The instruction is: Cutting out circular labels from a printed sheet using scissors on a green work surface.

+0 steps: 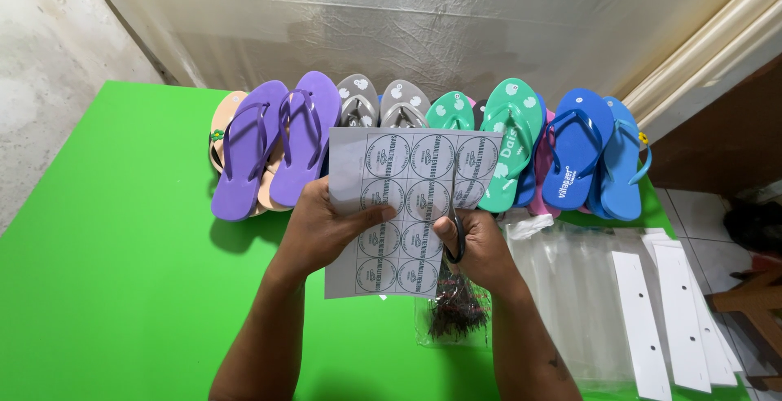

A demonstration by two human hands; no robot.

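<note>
Two bare hands meet over a green table [122,287]: the left hand [326,226] pinches the sheet of round labels [407,205] at its left edge, thumb on top, while the right hand [476,246], fingers curled through black scissors [453,226], cuts upward into it. Behind stand purple [277,144], grey [379,104], green [505,149] and blue flip-flops [590,153].

The left hand [326,226] grips a slightly glossy white paper sticker sheet [407,205]; beyond it lie matt foam-rubber purple flip-flops [281,144]. Right of the right hand [481,246] lie shiny clear plastic bags [570,287] on the smooth matt green table [122,271].
</note>
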